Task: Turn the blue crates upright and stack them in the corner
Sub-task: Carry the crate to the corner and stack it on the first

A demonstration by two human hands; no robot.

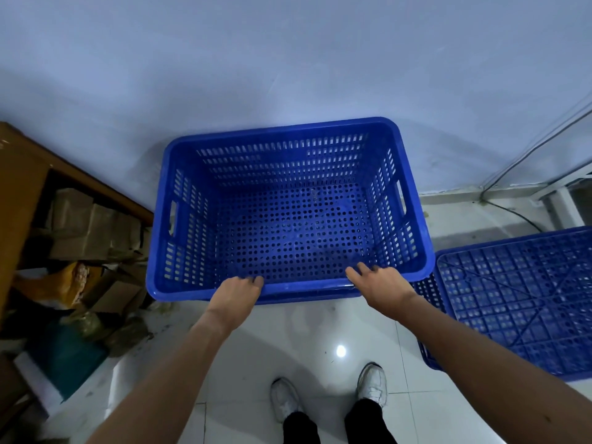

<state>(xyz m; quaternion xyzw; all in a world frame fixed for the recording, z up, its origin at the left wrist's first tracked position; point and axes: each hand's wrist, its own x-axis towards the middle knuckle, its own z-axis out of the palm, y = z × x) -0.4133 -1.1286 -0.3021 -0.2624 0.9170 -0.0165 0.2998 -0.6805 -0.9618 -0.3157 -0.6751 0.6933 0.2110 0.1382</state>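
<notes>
An upright blue perforated crate (288, 200) stands against the pale wall, open side up and empty. A second blue rim shows just under its near edge, so it seems to sit in another crate. My left hand (237, 291) curls over the near rim on the left. My right hand (381, 278) rests on the same rim further right, fingers spread over the edge. A further blue crate (519, 299) lies upside down on the floor at the right, its ribbed bottom facing up.
A brown wooden shelf (22, 174) stuffed with cardboard boxes and bags (80, 225) stands at the left. Cables (528, 149) run down the wall at the right. White glossy floor tiles (320, 341) and my two white shoes (371, 384) are below.
</notes>
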